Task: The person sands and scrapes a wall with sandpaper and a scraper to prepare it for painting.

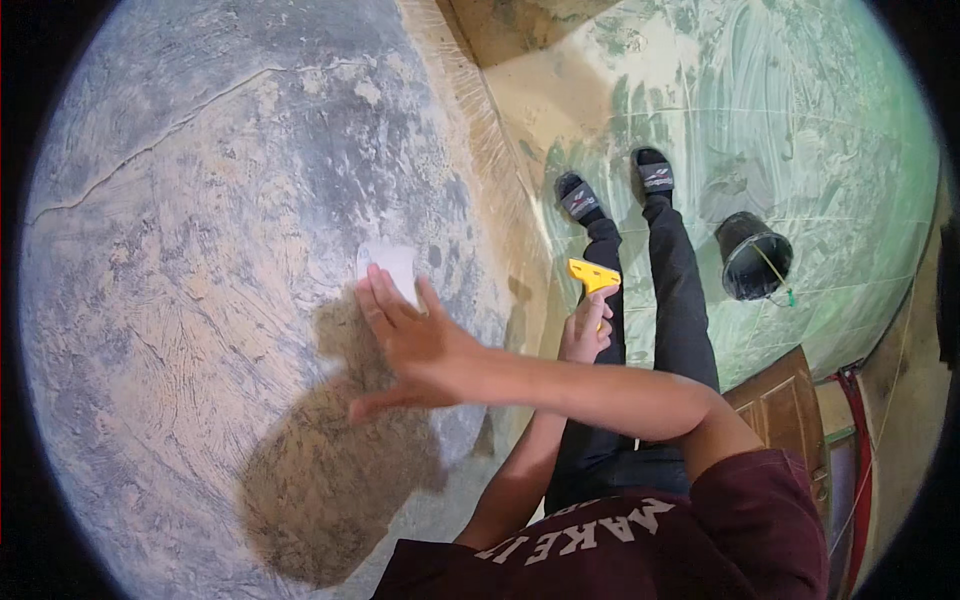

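Observation:
My right hand [412, 337] lies flat with spread fingers over a small white sheet [397, 262], holding it against a patchy grey and white plastered wall [225, 300]. Its thumb points away from the sheet. Below my right forearm, my left hand [589, 326] grips the handle of a yellow scraper [595, 274], with the wide head pointing up and away from me. The scraper is clear of the wall, in front of my legs. The sheet's lower part is partly hidden by my fingers.
A black bucket [752, 259] with a cord handle stands on the green, white-smeared tiled floor [810, 180], right of my sandalled feet [652, 176]. A brown wooden door [780, 405] is at lower right. A raised crack [150, 146] crosses the upper wall.

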{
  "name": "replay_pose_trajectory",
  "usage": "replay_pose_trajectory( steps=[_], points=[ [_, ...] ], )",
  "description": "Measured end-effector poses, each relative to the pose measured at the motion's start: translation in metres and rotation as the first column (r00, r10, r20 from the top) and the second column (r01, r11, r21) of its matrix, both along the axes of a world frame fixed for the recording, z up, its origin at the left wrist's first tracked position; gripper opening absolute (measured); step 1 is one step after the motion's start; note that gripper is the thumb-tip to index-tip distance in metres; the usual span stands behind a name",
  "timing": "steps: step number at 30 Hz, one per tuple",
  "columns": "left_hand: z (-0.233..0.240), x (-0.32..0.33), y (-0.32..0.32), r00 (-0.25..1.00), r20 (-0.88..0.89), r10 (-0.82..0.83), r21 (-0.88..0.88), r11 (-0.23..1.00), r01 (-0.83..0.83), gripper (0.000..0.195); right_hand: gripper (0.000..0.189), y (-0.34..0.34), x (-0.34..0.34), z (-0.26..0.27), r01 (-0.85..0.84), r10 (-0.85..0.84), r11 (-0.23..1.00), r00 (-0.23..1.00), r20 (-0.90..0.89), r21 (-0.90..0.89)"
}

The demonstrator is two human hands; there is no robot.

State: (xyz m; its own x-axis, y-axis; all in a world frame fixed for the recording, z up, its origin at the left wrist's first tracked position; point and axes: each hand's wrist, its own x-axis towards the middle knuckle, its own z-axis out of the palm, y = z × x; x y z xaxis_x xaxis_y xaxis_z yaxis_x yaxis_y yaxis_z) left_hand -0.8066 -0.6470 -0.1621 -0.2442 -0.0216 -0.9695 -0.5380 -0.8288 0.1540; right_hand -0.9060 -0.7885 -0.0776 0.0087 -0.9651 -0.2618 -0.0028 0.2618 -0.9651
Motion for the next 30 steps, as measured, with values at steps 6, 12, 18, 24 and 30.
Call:
replay_pose_trajectory(
  steps=[6, 12, 18, 24, 30],
  points=[
    [-0.002, 0.003, 0.009, 0.992, 0.048, -0.114, -0.028, 0.993, 0.115, 0.046, 0.129, -0.021, -0.021, -0.051, 0.176, -0.179, 0.984, 0.982, 0.061, 0.039],
    [0.012, 0.02, 0.007, 0.992, 0.113, -0.055, -0.067, 0.996, 0.063, 0.045, 0.135, 0.005, 0.016, -0.023, 0.075, -0.075, 0.997, 0.996, 0.046, 0.011],
    [0.007, 0.02, 0.015, 0.994, 0.089, -0.066, -0.061, 0.996, 0.071, 0.044, 0.138, -0.013, -0.002, -0.053, 0.277, -0.284, 0.959, 0.947, 0.151, 0.067],
    [0.021, -0.002, 0.015, 0.994, 0.106, -0.01, -0.051, 0.999, 0.016, 0.046, 0.138, 0.004, 0.022, -0.043, 0.196, -0.197, 0.98, 0.976, 0.091, 0.022],
    [0.009, 0.02, 0.017, 0.992, 0.077, -0.1, -0.067, 0.992, 0.105, 0.045, 0.137, 0.001, 0.02, -0.056, 0.261, -0.261, 0.965, 0.962, 0.077, 0.018]
  ],
)
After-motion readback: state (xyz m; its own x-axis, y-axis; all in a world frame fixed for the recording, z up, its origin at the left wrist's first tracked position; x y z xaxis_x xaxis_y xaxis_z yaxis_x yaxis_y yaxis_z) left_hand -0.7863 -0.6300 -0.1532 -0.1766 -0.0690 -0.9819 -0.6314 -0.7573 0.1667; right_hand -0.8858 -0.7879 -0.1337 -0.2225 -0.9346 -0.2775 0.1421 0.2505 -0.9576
